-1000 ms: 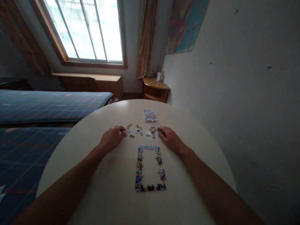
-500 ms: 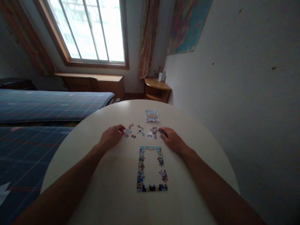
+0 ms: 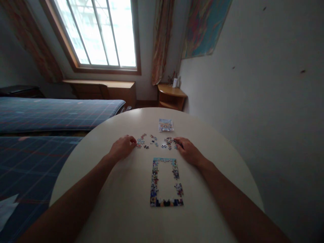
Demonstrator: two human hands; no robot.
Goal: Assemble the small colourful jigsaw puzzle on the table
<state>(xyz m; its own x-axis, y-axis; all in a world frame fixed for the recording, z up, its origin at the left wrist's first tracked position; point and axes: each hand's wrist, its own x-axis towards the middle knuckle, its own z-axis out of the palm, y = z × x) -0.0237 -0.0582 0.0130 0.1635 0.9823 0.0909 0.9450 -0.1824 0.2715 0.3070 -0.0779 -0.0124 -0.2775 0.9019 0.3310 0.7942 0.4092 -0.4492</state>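
Left fingers (image 3: 131,139) and right fingers (image 3: 180,139) curl inward (both forearms (image 3: 87,185) bare, outstretched).

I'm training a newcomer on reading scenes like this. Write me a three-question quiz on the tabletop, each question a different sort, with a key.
1. Multiple choice: Which side of the puzzle border has a clear gap?
A) Left
B) Right
C) Top

2. True or false: The printed picture lies between the loose pieces and the puzzle border.

3. Fill in the blank: The person's ____ hand is nearer the printed picture.

Key:
1. B
2. False; it lies beyond the loose pieces, on the window side.
3. Right; the right hand is nearer.
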